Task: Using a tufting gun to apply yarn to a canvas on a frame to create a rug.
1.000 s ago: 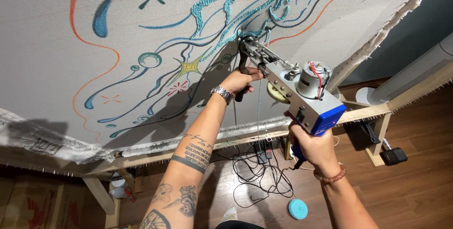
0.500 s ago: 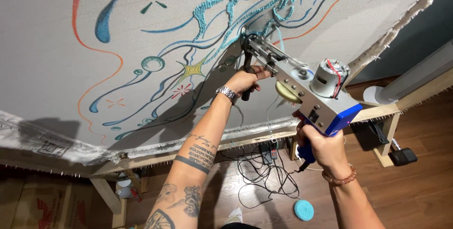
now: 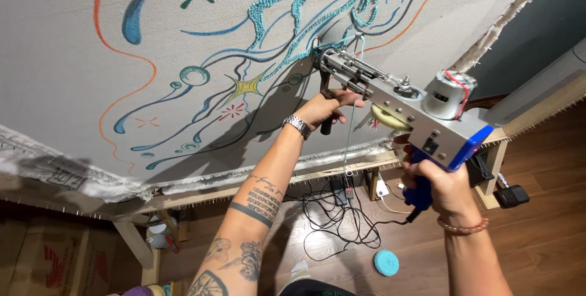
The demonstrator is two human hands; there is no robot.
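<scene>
Tufting gun (image 3: 397, 104) near the cloth's (image 3: 73, 58) top right corner, nose pressed square against it, left hand (image 3: 326, 108) clenched round the front grip, right hand (image 3: 436, 186) wrapped around the blue handle (image 3: 421, 192).

Your left hand (image 3: 326, 108) at frame centre, fingers curled shut, tattooed forearm stretched up from the bottom edge, your right hand (image 3: 436, 189) lower right, fist clenched, wrist bent back
</scene>
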